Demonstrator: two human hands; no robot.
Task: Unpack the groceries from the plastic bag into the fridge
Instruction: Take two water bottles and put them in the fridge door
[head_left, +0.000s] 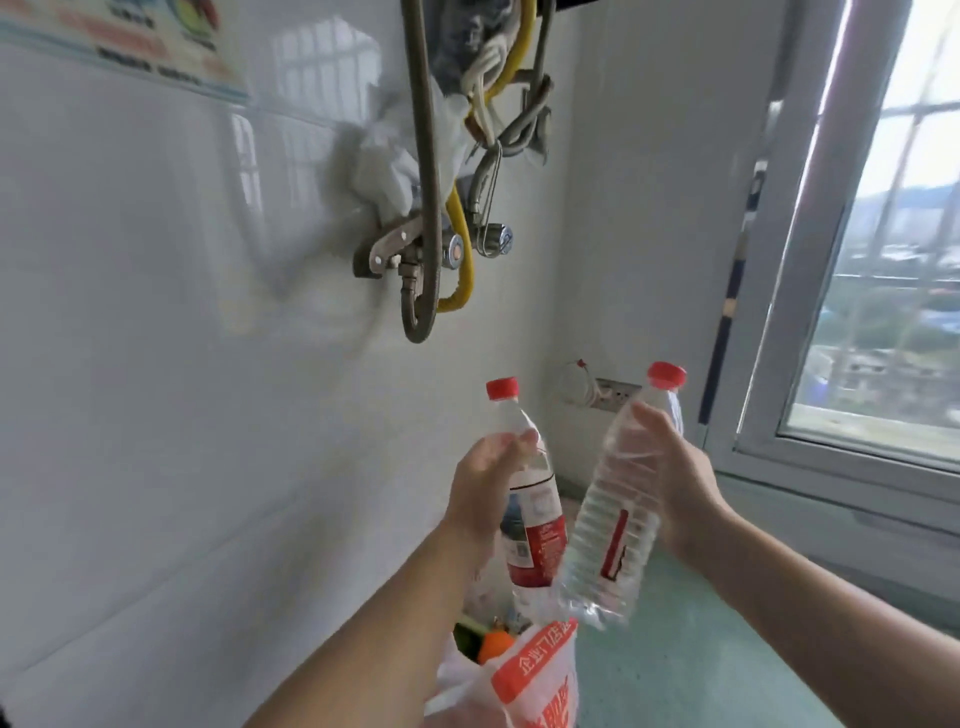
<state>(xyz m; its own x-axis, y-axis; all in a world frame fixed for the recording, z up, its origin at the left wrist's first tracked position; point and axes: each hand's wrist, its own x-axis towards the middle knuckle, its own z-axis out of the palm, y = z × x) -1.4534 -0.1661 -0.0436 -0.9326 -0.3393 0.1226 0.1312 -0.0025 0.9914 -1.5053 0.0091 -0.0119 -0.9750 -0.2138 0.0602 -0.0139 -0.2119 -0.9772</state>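
Both hands (483, 488) (675, 483) grip bottles (535, 525) (608, 519); bag (524, 680) cut off, contents blurred

Grey and yellow hoses (427, 208) hung on the white tiled wall (156, 312); right of them were a socket (615, 393) and a window (878, 260).

Each hand, left hand (480, 491) and right hand (675, 483), grips a red-capped water bottle above the plastic bag (524, 680).
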